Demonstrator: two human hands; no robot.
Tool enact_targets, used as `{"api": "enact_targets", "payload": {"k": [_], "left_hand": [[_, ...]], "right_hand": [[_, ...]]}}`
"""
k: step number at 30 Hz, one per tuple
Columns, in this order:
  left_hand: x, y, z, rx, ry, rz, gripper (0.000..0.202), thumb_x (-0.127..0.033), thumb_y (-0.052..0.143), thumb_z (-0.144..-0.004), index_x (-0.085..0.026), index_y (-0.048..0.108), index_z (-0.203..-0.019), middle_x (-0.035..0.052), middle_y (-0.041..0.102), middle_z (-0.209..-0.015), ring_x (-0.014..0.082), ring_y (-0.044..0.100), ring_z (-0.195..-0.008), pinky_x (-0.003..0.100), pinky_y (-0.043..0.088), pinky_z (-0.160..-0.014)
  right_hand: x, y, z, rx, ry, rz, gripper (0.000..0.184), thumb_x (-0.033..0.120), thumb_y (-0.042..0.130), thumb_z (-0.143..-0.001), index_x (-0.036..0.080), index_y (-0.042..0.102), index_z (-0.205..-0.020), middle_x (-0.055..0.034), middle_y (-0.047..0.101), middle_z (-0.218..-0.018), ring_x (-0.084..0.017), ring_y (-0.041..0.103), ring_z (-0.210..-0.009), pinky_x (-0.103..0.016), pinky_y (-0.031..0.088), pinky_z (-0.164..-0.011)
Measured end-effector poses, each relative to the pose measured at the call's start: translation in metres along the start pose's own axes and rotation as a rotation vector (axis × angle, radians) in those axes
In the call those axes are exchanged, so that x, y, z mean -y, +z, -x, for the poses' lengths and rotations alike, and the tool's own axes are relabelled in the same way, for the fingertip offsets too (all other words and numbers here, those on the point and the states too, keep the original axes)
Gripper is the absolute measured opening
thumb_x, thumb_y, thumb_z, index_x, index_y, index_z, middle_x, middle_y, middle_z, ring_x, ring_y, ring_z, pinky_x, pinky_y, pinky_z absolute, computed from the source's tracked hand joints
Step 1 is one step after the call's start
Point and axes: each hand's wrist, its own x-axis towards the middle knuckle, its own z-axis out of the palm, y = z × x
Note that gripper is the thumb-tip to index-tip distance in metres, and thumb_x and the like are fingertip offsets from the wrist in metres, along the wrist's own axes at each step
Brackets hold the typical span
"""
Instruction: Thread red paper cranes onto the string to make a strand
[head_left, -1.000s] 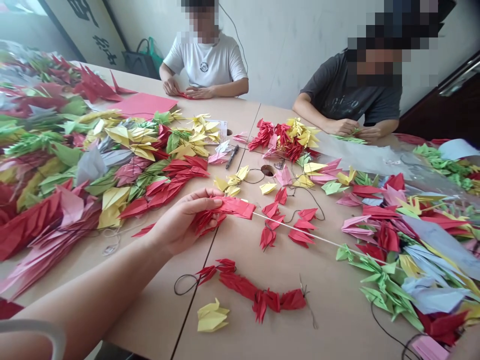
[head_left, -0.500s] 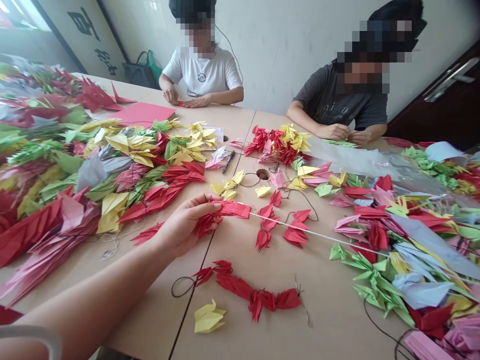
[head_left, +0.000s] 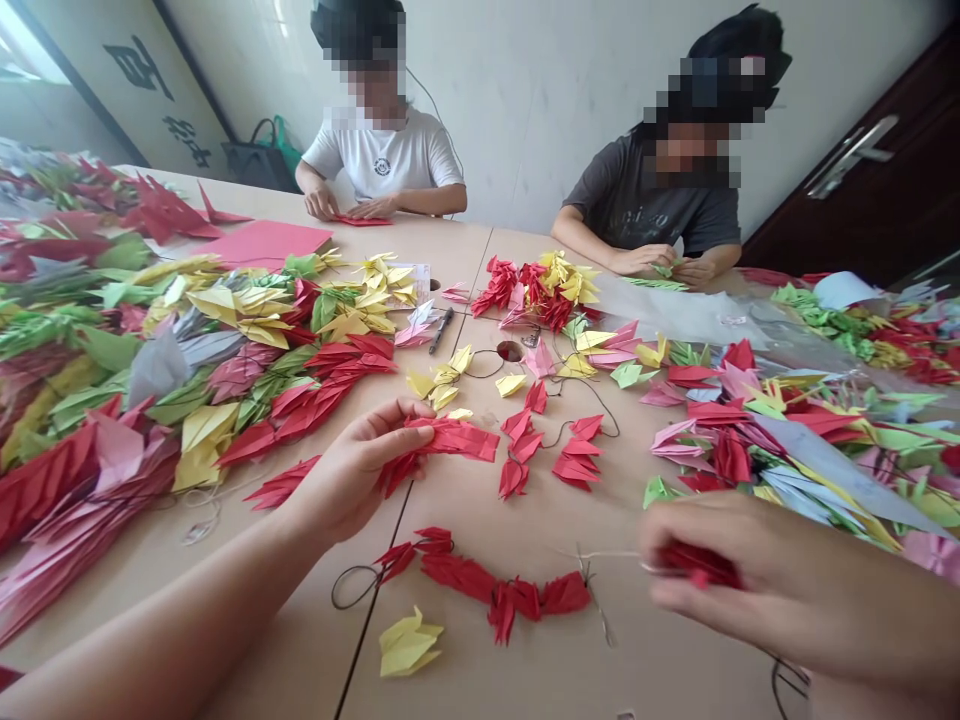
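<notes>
My left hand [head_left: 352,470] is closed around a stack of red folded paper cranes [head_left: 442,445], held just above the table seam. My right hand [head_left: 757,585] has come in at the lower right, blurred, its fingers pinched on a red folded paper piece [head_left: 694,563] with a thin pale string [head_left: 600,555] trailing left from it. Below my left hand a strung row of red cranes [head_left: 487,585] lies on the beige table [head_left: 570,660], with a dark cord loop [head_left: 352,590] at its left end and a yellow crane [head_left: 405,645] beside it.
Heaps of red, yellow, green and pink folded cranes [head_left: 150,340] cover the left side, and more lie at the right [head_left: 787,430]. Two people sit across the table folding paper, one in a white shirt [head_left: 382,160] and one in a grey shirt [head_left: 652,205]. A pen [head_left: 441,328] lies mid-table.
My right hand has come into view at the lower right holding a red piece. The long white string that stretched rightward from the red stack is no longer taut across the table.
</notes>
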Motion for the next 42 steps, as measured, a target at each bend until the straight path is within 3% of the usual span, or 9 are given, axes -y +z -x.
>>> {"api": "enact_targets", "payload": {"k": [6,11,16,20,24,27,30,35,42], "left_hand": [[0.009,0.002,0.008,0.173,0.031,-0.102,0.017,-0.026,0.078,-0.079,-0.019,0.065,-0.086,-0.0038,0.062,-0.074,0.0052,0.055,-0.055,0.015,0.051,-0.052],[0.014,0.004,0.013,0.238,0.019,-0.158,0.016,-0.028,0.077,-0.081,-0.02,0.065,-0.087,-0.0032,0.061,-0.078,0.0064,0.055,-0.062,0.016,0.053,-0.057],[0.015,-0.003,0.008,0.15,0.033,-0.152,0.017,-0.03,0.076,-0.082,-0.022,0.063,-0.087,-0.0049,0.06,-0.076,0.005,0.055,-0.06,0.014,0.05,-0.056],[0.014,-0.005,0.007,0.127,0.024,-0.162,0.018,-0.032,0.075,-0.082,-0.023,0.062,-0.089,-0.0052,0.06,-0.076,0.0048,0.056,-0.06,0.014,0.049,-0.056],[0.015,0.001,0.013,0.182,0.036,-0.224,0.018,-0.032,0.075,-0.082,-0.021,0.063,-0.088,-0.0044,0.06,-0.079,0.0053,0.058,-0.064,0.015,0.051,-0.06],[0.019,0.007,0.017,0.23,0.036,-0.272,0.019,-0.034,0.074,-0.082,-0.02,0.062,-0.089,-0.0038,0.059,-0.079,0.0067,0.058,-0.065,0.017,0.053,-0.061],[0.023,0.011,0.021,0.28,0.028,-0.336,0.019,-0.034,0.072,-0.085,-0.02,0.061,-0.09,-0.0034,0.06,-0.076,0.0076,0.058,-0.064,0.017,0.051,-0.059],[0.024,0.014,0.024,0.31,0.031,-0.355,0.018,-0.033,0.073,-0.084,-0.019,0.063,-0.087,-0.0028,0.061,-0.077,0.0074,0.06,-0.066,0.017,0.053,-0.062],[0.018,0.004,0.012,0.151,0.046,-0.208,0.02,-0.034,0.078,-0.079,-0.021,0.064,-0.086,-0.0032,0.064,-0.08,0.0065,0.06,-0.062,0.017,0.056,-0.059]], "right_hand": [[0.021,0.018,-0.056,0.051,0.162,-0.359,0.057,0.056,0.055,-0.091,0.024,0.042,-0.137,0.0036,0.049,-0.07,-0.013,0.047,-0.06,-0.023,0.036,-0.057],[0.017,0.032,-0.062,0.12,0.081,-0.617,0.036,0.052,0.048,-0.096,0.017,0.056,-0.088,0.0025,0.05,-0.069,-0.01,0.043,-0.059,-0.021,0.034,-0.054],[0.008,0.003,-0.041,0.08,0.039,-0.311,0.037,0.044,0.044,-0.099,0.018,0.051,-0.072,0.0032,0.046,-0.064,-0.01,0.04,-0.057,-0.022,0.031,-0.053],[0.0,-0.008,-0.028,0.128,0.035,0.022,0.032,0.038,0.047,-0.098,0.02,0.061,-0.076,-0.0003,0.062,-0.072,-0.014,0.055,-0.066,-0.025,0.04,-0.062],[-0.004,0.008,-0.035,-0.006,0.034,0.199,0.029,0.044,0.056,-0.093,0.024,0.069,-0.109,-0.0079,0.07,-0.116,-0.03,0.062,-0.107,-0.042,0.047,-0.089],[0.003,0.022,-0.045,-0.134,0.013,0.047,0.048,0.054,0.057,-0.091,0.023,0.063,-0.127,-0.0104,0.062,-0.133,-0.033,0.053,-0.126,-0.047,0.042,-0.102],[0.013,0.034,-0.055,-0.126,0.061,-0.301,0.051,0.055,0.056,-0.091,0.024,0.059,-0.131,-0.009,0.067,-0.123,-0.027,0.061,-0.114,-0.038,0.05,-0.091],[0.018,0.042,-0.063,-0.016,0.103,-0.687,0.028,0.044,0.059,-0.092,0.019,0.069,-0.097,-0.0038,0.07,-0.085,-0.016,0.063,-0.077,-0.026,0.049,-0.068],[0.007,0.018,-0.055,-0.083,0.161,-0.598,0.019,0.036,0.063,-0.088,0.018,0.067,-0.082,-0.0013,0.069,-0.075,-0.013,0.063,-0.068,-0.023,0.048,-0.062]]}}
